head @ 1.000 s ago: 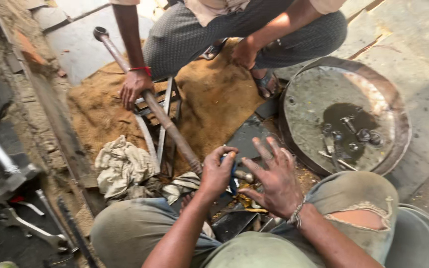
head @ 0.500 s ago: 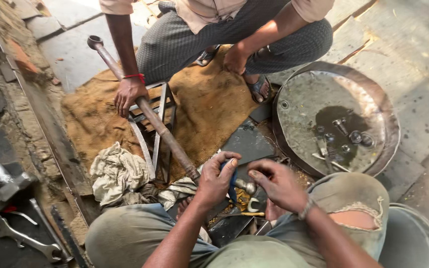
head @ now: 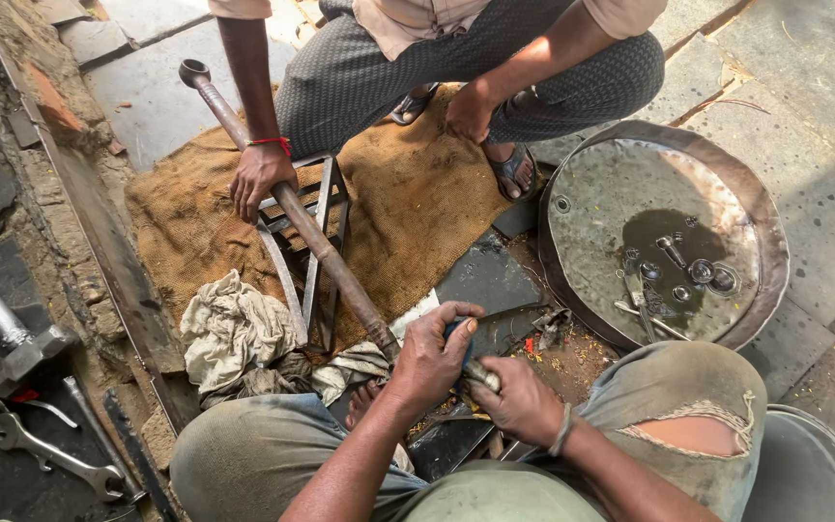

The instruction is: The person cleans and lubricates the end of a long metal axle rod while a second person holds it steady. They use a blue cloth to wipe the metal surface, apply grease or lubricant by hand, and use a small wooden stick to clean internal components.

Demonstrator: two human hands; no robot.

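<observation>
A long rusty metal shaft (head: 308, 228) runs from the upper left down to my hands, resting on a small metal stand (head: 316, 242). My left hand (head: 429, 360) is wrapped around the shaft's near end, with something blue showing under the fingers. My right hand (head: 519, 401) is closed on a small metal part (head: 480, 374) right beside the shaft end. Across from me a crouching person steadies the shaft with one hand (head: 256, 179) on it; that person's other hand (head: 469, 112) rests by a foot.
A round metal pan (head: 582, 184) of dark oily liquid with bolts and small parts sits at the right. A dirty rag (head: 234, 333) lies left of my knee on brown sacking (head: 408, 208). Wrenches (head: 45, 452) lie at lower left. A metal bucket rim (head: 809, 469) is lower right.
My right hand went from spread open above the shaft end to closed on the small part beside it. My left hand stayed on the shaft end. The view shifted.
</observation>
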